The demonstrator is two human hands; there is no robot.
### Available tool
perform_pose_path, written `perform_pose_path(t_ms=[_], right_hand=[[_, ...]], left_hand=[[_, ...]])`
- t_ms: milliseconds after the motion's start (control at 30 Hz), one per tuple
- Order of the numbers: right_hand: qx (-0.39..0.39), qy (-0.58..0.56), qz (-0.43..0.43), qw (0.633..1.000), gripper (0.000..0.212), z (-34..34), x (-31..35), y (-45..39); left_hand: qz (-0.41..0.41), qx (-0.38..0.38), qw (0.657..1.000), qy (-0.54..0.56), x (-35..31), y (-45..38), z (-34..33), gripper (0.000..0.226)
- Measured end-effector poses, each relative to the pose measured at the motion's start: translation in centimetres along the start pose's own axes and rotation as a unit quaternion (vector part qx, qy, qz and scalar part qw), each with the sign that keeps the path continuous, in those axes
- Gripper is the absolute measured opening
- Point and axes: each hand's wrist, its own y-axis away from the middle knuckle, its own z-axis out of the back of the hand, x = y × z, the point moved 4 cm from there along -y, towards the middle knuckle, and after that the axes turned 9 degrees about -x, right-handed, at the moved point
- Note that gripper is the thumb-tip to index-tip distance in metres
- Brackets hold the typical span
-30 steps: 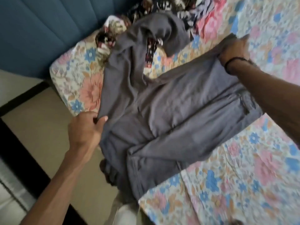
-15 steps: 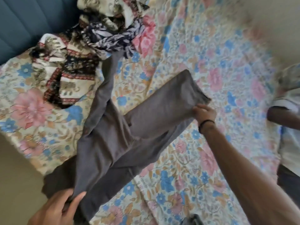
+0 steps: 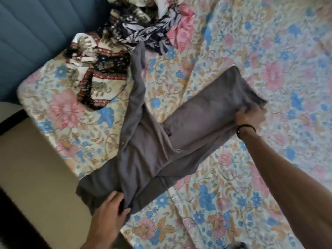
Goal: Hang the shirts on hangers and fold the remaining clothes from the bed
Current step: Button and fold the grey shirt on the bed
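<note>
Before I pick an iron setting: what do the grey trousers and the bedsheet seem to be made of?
Grey trousers: matte woven fabric, probably cotton or a blend; they drape in soft folds without shine. Bedsheet: thin printed floral cloth, likely cotton; it lies flat with fine creases. Neither is certain from looks alone.

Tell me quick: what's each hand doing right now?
Left hand: gripping the near end of the grey trousers.
Right hand: gripping their far end.

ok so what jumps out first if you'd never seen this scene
The grey trousers stretched across the floral bedsheet in mid-frame: the left hand grips one end at the bed's near edge, and the right hand grips the other end farther onto the bed. Next, the heap of patterned clothes at the top left, by the blue headboard.
</note>
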Motion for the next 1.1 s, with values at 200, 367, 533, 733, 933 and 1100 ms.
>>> perform_pose_path(t_ms=[200, 367, 533, 733, 933, 1100], right_hand=[[0.146, -0.09, 0.317, 0.933, 0.05, -4.6, 16.7, 14.5], [0.337, -0.114, 0.241, 0.903, 0.102, -12.2, 28.9, 22.1], [0.246, -0.111, 0.24, 0.933, 0.023, -13.9, 32.6, 22.9], [0.225, -0.429, -0.013, 0.875, 0.023, -1.9, 22.8, 17.2], [0.276, -0.616, -0.224, 0.703, 0.018, 15.2, 1.6, 17.2], [0.135, -0.549, -0.317, 0.762, 0.029, 19.4, -12.9, 19.1]], left_hand=[[0.078, 0.056, 0.995, 0.039, 0.1, -0.8, 1.3, 0.083], [0.038, 0.067, 0.997, 0.017, 0.0, -2.1, 0.5, 0.078], [0.01, 0.085, 0.994, -0.066, -0.7, -2.4, 1.0, 0.079], [-0.057, 0.085, 0.983, -0.154, -1.5, -1.0, 2.3, 0.069], [-0.134, 0.075, 0.958, -0.243, -1.9, -0.2, 2.5, 0.074], [-0.132, 0.041, 0.952, -0.272, -2.9, -0.4, 2.8, 0.074]])
